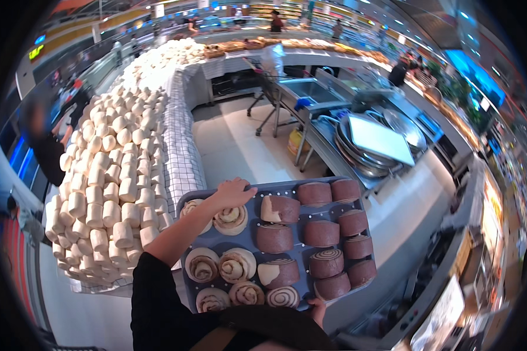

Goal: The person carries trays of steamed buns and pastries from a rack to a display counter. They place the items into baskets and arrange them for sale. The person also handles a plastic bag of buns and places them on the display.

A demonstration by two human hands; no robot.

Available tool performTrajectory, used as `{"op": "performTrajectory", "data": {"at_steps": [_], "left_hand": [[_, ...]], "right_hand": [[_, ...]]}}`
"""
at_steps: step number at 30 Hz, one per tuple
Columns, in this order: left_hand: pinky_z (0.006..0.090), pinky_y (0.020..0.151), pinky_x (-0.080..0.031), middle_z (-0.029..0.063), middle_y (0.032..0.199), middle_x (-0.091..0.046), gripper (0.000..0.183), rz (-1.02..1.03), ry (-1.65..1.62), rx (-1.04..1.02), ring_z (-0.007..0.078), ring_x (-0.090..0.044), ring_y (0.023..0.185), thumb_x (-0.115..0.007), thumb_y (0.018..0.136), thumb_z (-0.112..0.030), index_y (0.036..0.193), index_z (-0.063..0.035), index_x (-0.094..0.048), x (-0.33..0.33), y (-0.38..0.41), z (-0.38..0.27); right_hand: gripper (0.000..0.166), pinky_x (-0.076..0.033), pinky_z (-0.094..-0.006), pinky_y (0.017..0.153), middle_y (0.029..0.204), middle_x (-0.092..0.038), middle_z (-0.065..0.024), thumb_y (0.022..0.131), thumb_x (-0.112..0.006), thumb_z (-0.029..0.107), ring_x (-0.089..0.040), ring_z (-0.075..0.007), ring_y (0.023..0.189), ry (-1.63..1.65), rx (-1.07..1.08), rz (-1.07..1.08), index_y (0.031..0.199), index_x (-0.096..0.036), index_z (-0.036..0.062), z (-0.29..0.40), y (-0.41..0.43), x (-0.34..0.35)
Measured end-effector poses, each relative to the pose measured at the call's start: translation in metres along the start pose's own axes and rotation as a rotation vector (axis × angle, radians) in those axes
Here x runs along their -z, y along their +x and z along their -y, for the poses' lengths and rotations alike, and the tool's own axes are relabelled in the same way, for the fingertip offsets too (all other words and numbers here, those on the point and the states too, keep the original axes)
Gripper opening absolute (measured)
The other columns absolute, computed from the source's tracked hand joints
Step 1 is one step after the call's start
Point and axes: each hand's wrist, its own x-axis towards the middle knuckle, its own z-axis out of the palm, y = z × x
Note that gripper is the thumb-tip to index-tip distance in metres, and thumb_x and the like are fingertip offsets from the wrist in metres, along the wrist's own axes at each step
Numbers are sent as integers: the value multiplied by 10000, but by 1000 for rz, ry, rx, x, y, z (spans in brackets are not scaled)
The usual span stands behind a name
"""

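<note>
A blue-grey perforated tray [279,186] is held up before me. My left hand [235,193] grips its far rim, with the arm stretched over the left part. At the near edge, my right hand [317,309] holds the tray from below, mostly hidden by dark clothing. Brown steamed rolls [322,233] stand in rows on the right side, two of them partly white. Pale spiral rolls with brown swirls [237,264] lie on the left. Beside them at the near edge sits a brown-and-white spiral roll [282,297].
Left, a counter with a checked cloth [182,145] bears a large heap of white steamed buns [110,188]. A person [44,136] stands beyond it. Ahead are a wheeled cart [265,83], a steel sink [312,91] and stacked steel pans [364,149]. Another counter [421,281] runs along the right.
</note>
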Motion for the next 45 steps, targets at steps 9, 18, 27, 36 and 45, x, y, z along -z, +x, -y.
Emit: {"op": "performTrajectory", "data": {"at_steps": [9,18,27,36,45], "left_hand": [[490,1014,-331,149,1243,-544,562,-82,-14,76,375,-489,1176,-424,913,-535,1223,-90,-569,45,197,-6],[476,1041,-323,145,1302,-505,572,-91,-90,385,381,-467,1202,-423,907,-531,1264,-103,-551,69,369,83],[421,977,-397,168,1208,-559,527,-307,-141,655,348,-533,1119,-411,938,-477,1205,-54,-579,158,463,162],[412,861,-469,210,1030,-660,514,-421,-237,876,342,-625,980,-441,931,-442,1111,-2,-637,197,538,313],[421,860,-468,208,983,-673,550,-361,-286,867,372,-623,965,-447,918,-492,1000,-3,-684,304,730,476]], "right_hand": [[172,-479,-339,714,806,-609,-93,636,-592,39,-582,-237,724,-208,46,0,794,-611,-25,117,177,-126],[289,-462,-330,722,836,-575,-70,612,-577,-23,-568,-207,781,-214,-68,260,899,-602,-2,168,428,-253],[238,-460,-325,697,804,-576,-73,639,-546,-50,-565,-195,755,-381,-312,647,873,-580,-25,216,645,-475],[252,-482,-358,715,800,-574,-86,633,-546,-69,-579,-230,757,-430,-504,786,878,-579,-24,163,777,-705],[234,-479,-364,762,826,-600,-83,652,-565,5,-588,-244,803,-655,-357,740,885,-589,-2,99,961,-870]]}}
